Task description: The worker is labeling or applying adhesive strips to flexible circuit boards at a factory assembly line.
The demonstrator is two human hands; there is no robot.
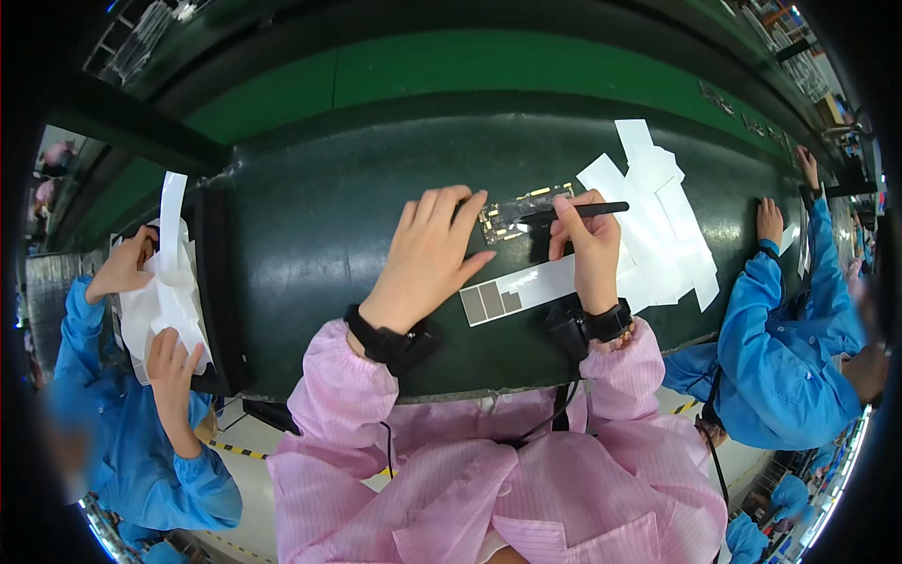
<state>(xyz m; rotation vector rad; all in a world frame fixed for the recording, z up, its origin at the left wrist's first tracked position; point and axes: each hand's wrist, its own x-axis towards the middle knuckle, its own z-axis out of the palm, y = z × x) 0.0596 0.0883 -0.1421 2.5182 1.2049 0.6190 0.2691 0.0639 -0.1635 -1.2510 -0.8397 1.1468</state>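
A circuit board (503,218) with gold-coloured contacts lies on the dark green bench in front of me. At its left edge rests my left hand (423,246), open, palm down with thumb apart; the index fingertip is at the board's corner. My right hand (590,246) is closed in a pinch on black tweezers (601,209), whose tips reach down over the board's middle. Whether the tips grip anything is too small to tell. Below the board lies a white label strip (526,287) with grey-brown labels at its left end, its right part passing behind my right hand.
White backing sheets (662,211) lie in an overlapping pile to the right. A dark raised edge (216,291) bounds the bench on the left. Beyond it a co-worker in blue handles white strips (171,221). Another co-worker's blue sleeve (752,291) is at the right.
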